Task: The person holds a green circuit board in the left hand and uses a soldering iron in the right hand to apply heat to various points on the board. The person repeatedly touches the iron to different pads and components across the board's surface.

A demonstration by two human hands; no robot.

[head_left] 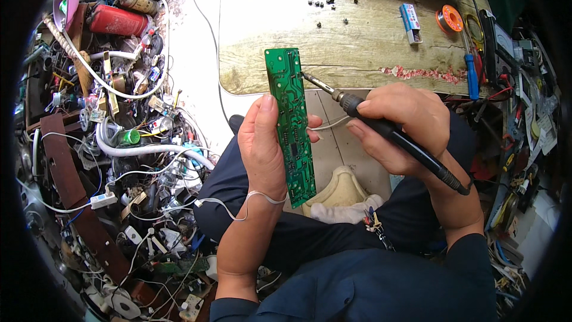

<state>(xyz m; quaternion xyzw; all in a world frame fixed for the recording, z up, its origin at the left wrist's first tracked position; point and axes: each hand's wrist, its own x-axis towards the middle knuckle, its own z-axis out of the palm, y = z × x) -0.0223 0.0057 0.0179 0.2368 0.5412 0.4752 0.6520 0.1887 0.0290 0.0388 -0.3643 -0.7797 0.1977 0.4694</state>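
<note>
My left hand point(260, 143) grips a long green circuit board point(290, 120) upright, copper-trace side toward me, thumb along its left edge. My right hand point(400, 126) holds a black soldering iron point(390, 133) like a pen. Its metal tip point(310, 77) touches the board's right edge near the top. A thin pale wire point(329, 124), perhaps solder, runs from behind the board toward my right hand. A white wire point(250, 203) loops around my left wrist.
A worn wooden board point(357, 24) lies ahead with small black screws point(319, 2), a blue-white box point(410, 22), an orange solder spool point(449, 19) and a blue screwdriver point(472, 74). A heap of cables, parts and a red cylinder point(117, 19) fills the left. Tools crowd the right edge.
</note>
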